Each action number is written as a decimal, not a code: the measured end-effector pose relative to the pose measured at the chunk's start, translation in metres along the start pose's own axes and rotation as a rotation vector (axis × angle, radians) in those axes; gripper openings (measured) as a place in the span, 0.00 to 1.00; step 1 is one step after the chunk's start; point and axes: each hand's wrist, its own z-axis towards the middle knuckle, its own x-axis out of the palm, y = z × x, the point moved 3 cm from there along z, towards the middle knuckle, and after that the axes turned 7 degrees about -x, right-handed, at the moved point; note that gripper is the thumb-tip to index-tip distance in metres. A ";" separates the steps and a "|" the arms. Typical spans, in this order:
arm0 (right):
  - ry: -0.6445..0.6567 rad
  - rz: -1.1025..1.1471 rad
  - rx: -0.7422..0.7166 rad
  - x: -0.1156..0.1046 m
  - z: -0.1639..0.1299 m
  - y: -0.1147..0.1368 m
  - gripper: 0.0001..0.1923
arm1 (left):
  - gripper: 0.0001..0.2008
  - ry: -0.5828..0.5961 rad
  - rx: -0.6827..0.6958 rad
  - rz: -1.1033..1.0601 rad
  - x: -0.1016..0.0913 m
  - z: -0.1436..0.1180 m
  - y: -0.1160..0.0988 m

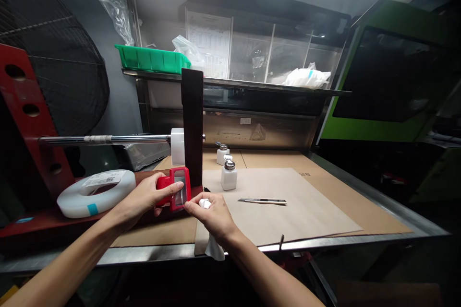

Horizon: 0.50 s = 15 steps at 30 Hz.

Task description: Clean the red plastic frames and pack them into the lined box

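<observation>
My left hand (146, 192) is closed around a red plastic part (188, 183) with a dark, glossy window, its thumb lying on the window. My right hand (218, 216) grips a white cloth (215, 250), bunched in the fingers with one end hanging at the table edge. Its thumb and fingertip meet the part's lower right corner. Behind the right hand stands a white pump bottle (229, 178) with a metal top, and a second such bottle (222, 155) is farther back. A utility knife (262, 201) lies on brown paper (288, 220) to the right.
A red stand (21, 86) carries a metal rod (144, 139) with a small white roll (177, 147) beside a black upright (192, 120). On its base lies a large film roll (72, 201). A shelf (234, 82) holds a green tray (151, 59) and a white bag (308, 77).
</observation>
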 end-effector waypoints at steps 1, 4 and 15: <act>-0.001 -0.026 -0.007 0.000 0.001 0.000 0.10 | 0.19 0.000 0.003 0.001 0.000 0.001 0.001; -0.005 -0.143 -0.055 0.000 0.002 0.001 0.10 | 0.21 -0.016 0.007 -0.006 -0.001 0.002 0.001; 0.115 -1.141 -0.845 0.002 -0.017 -0.001 0.28 | 0.19 -0.024 0.015 -0.057 0.000 -0.003 -0.002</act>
